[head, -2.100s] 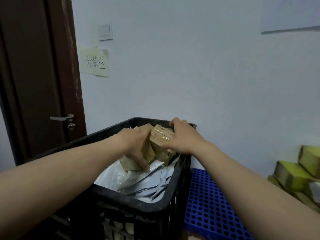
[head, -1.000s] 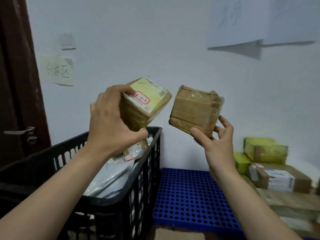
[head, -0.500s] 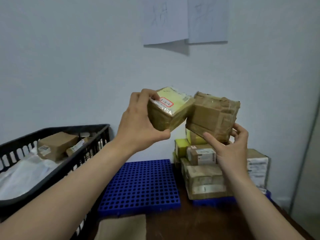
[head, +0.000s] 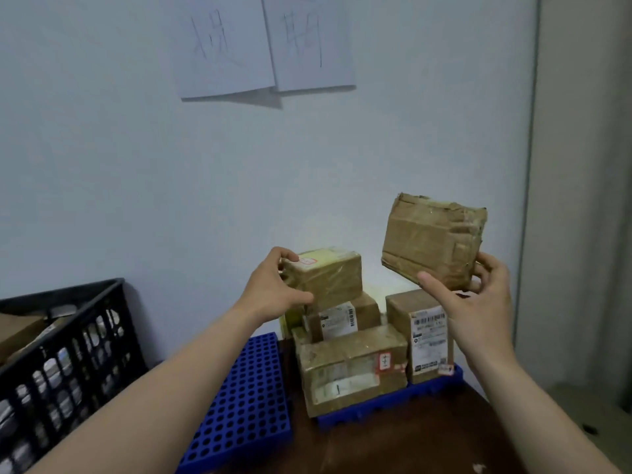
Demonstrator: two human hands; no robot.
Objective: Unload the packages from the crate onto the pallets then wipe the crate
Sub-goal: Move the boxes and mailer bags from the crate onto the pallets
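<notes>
My left hand [head: 273, 292] grips a small taped box with a yellow top and red-edged label [head: 326, 273], set on top of the stacked packages [head: 349, 367] on the right blue pallet [head: 393, 401]. In the air to the right, above a tall labelled box [head: 424, 333], my right hand [head: 478, 302] holds a crumpled brown taped parcel [head: 432, 241]. The black crate [head: 61, 354] stands at the left edge with a cardboard parcel [head: 17, 333] showing inside.
A second blue perforated pallet [head: 246, 401] lies bare between crate and stack, on a dark wooden surface [head: 393, 446]. Two paper sheets [head: 266, 42] hang on the wall above. A grey panel [head: 581, 200] borders the right side.
Both hands carried the two boxes from the crate rightward to the pallet stack. The left hand has lowered its yellow-topped box onto the stack; the right hand's parcel moved apart to the right.
</notes>
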